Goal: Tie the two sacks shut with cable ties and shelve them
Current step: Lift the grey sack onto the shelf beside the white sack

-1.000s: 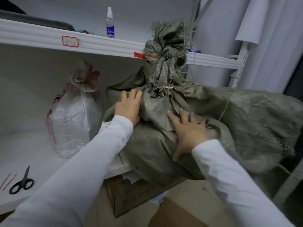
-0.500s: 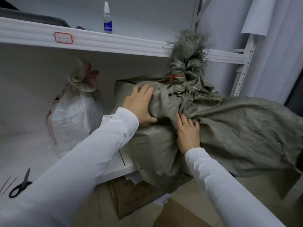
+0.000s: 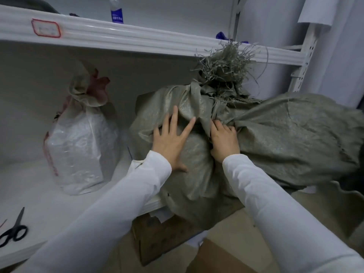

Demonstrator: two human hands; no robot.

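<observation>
the grey-green sack (image 3: 275, 134) has been shoved further onto the lower shelf (image 3: 29, 194) since half a second ago, and its frayed neck (image 3: 226, 69) now sits higher and deeper, just under the lip of the upper shelf (image 3: 137, 38) at about 1 o'clock in the view. the red cable tie that was seen on the neck earlier is no longer visible (probably turned away or buried in folds, cannot be told). the left hand (image 3: 171, 138) has been changed from a curled grip on the cloth to a flat press, fingers spread wide and palm laid on the sack's near bulge at roughly centre. the right hand (image 3: 224, 140) is laid just beside it at 3 o'clock of the left, its fingers curled into a fold below the neck; whether cloth is actually pinched or only pushed cannot be told. the sack's left part is rested on the shelf, while its right bulk is hung past the shelf's end toward 3 o'clock and its lower cloth is draped over the front edge above a cardboard box (image 3: 157, 239) at 6 o'clock. the white sack (image 3: 78, 150) is stood upright on the same shelf at 9 o'clock, neck gathered, well apart from the hands. scissors (image 3: 13, 233) are left at 8 o'clock on the shelf. shelving of the second sack is judged nearly done; more pushing inward and leftward is probably needed, since the overhang could let it slide off.
</observation>
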